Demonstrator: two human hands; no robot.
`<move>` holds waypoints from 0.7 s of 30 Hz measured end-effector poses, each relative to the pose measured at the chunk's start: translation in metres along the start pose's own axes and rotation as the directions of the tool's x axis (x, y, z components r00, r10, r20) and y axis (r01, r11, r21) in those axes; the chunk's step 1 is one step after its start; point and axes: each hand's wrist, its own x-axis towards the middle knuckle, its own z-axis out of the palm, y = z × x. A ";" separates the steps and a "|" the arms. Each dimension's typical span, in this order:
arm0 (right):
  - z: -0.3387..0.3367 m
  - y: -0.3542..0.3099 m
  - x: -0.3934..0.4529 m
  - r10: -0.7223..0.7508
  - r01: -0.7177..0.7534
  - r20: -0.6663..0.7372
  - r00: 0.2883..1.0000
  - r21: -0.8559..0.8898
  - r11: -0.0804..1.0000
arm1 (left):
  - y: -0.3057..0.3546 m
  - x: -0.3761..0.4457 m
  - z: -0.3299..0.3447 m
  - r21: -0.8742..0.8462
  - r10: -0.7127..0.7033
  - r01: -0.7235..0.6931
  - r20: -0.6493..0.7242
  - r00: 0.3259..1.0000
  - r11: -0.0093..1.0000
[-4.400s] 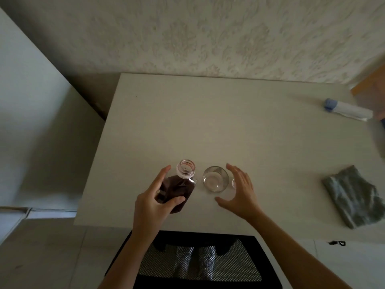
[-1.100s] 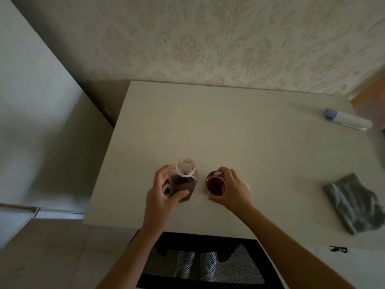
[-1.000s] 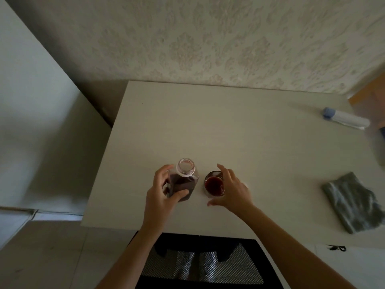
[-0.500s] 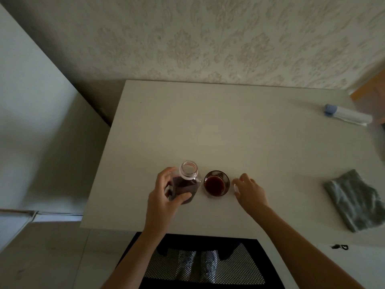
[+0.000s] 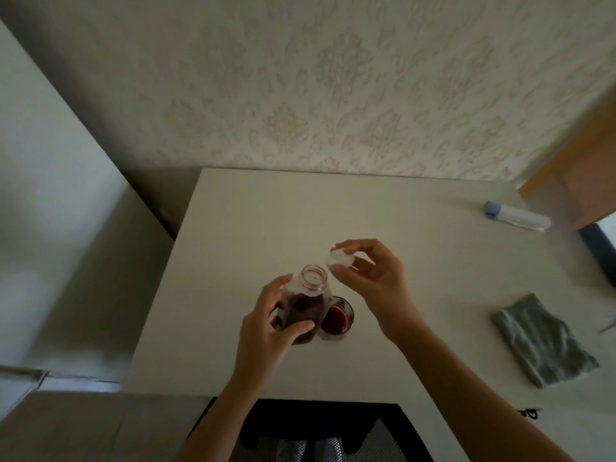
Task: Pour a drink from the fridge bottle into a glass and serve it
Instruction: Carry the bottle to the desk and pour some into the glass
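A clear bottle (image 5: 305,305) with dark red drink stands uncapped near the front of the white table (image 5: 366,228). My left hand (image 5: 266,325) grips its body from the left. Just right of it, partly behind the bottle, sits a small glass (image 5: 337,320) holding dark red drink. My right hand (image 5: 373,281) is raised above the glass and pinches a white bottle cap (image 5: 340,260) just right of the bottle's open mouth.
A grey cloth (image 5: 540,340) lies at the table's right side. A white tube with a blue cap (image 5: 515,216) lies at the far right corner. A black mesh chair (image 5: 320,435) sits under the front edge. A patterned wall is behind the table.
My right hand let go of the glass, picked up the white cap from the table beside it and lifted it to the bottle's mouth. My left hand stayed on the bottle.
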 end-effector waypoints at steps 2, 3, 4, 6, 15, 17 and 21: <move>0.008 -0.015 -0.004 -0.039 0.037 0.028 0.999 0.075 0.997 | 0.009 0.000 -0.003 0.002 0.026 -0.026 0.008 1.000 1.000; 0.010 -0.020 -0.006 -0.057 0.054 0.047 0.997 0.072 0.996 | 0.013 0.000 -0.004 0.005 0.037 -0.037 0.015 0.999 0.999; 0.011 -0.024 -0.008 -0.074 0.071 0.072 0.995 0.053 0.996 | 0.017 -0.001 -0.006 0.008 0.053 -0.053 0.019 0.998 0.999; 0.012 -0.030 -0.012 -0.089 0.092 0.116 0.989 -0.016 0.996 | 0.025 -0.004 -0.010 0.010 0.074 -0.074 0.027 0.997 0.997; 0.006 -0.079 -0.019 -0.073 0.284 0.379 0.923 -0.538 0.794 | 0.051 -0.005 -0.027 0.002 0.126 -0.127 0.139 0.982 0.992; 0.004 -0.091 -0.018 -0.030 0.340 0.460 0.887 -0.609 0.717 | 0.055 -0.004 -0.031 0.000 0.111 -0.113 0.177 0.978 0.994; -0.001 -0.113 -0.016 0.051 0.417 0.581 0.813 -0.641 0.645 | 0.058 -0.004 -0.033 -0.030 0.081 -0.076 0.228 0.970 0.997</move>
